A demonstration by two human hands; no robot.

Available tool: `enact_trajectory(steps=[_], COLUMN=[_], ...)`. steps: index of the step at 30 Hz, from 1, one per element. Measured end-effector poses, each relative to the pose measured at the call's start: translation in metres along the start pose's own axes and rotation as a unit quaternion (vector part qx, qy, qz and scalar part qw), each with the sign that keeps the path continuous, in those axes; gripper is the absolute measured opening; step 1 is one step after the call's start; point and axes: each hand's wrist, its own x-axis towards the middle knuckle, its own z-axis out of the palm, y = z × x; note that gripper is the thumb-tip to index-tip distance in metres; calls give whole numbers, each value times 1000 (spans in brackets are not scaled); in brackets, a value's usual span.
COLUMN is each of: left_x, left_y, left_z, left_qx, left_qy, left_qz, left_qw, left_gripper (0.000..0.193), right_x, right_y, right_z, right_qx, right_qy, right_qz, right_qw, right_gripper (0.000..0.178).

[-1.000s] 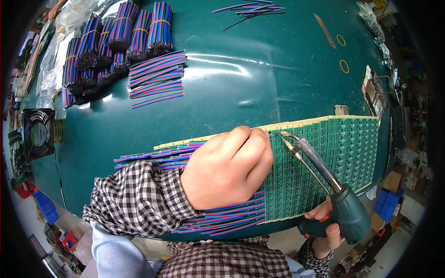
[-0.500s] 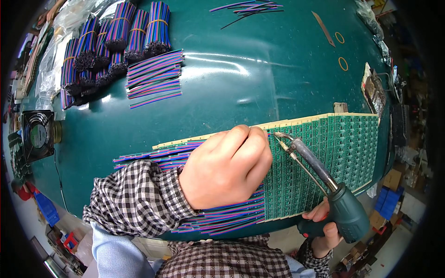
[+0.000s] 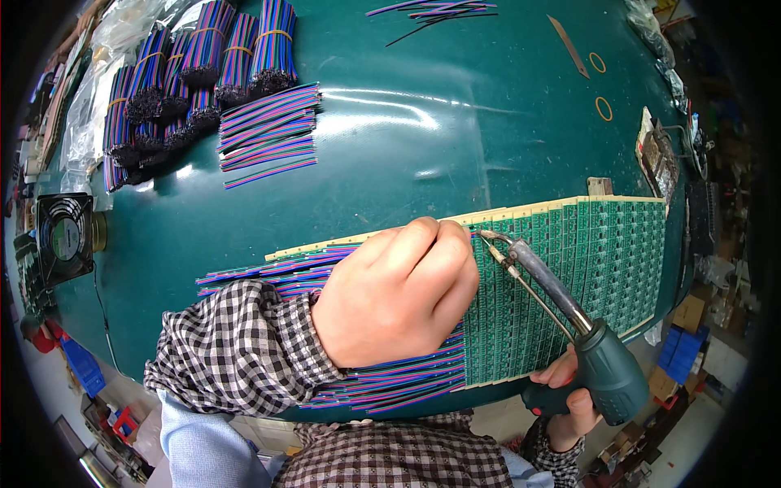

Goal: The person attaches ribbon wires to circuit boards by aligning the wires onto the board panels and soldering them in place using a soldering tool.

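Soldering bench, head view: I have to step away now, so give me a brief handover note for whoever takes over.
Left hand presses flat ribbon wires against the left edge of the green circuit board panel.
Right hand grips the soldering gun, tip at the panel's upper left by the left fingertips.
Done: a row of wires lies fanned along the panel's left edge.
Left: loose cut wires and bundled wires wait at the table's far left.

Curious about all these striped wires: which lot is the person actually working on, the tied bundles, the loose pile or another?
The flat row of wires under the left hand, joined to the green circuit panel.
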Motion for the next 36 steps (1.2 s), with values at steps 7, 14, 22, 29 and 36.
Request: enact_trajectory(steps=[7, 14, 22, 29, 36], left_x=[-2, -1, 1, -1, 0], left_y=[-1, 0, -1, -3, -3], left_z=[1, 0, -3, 0, -2], left_qx=[-6, -17, -6, -4, -33], left_qy=[3, -6, -21, -7, -15], left_qz=[1, -8, 2, 6, -15], left_qw=[1000, 1000, 1000, 1000, 999], left_gripper=[30, 30, 31, 31, 31], right_x=[-1, 0, -2, -4, -4], right_y=[3, -3, -2, 1, 1], right_z=[-4, -2, 1, 5, 3], right_qx=[-11, -26, -18, -18, -11], right_qy=[-8, -13, 1, 11, 8], right_qz=[4, -29, -28, -19, -8], right_qw=[1000, 999, 999, 1000, 1000], right_gripper=[74, 66, 66, 63, 56])
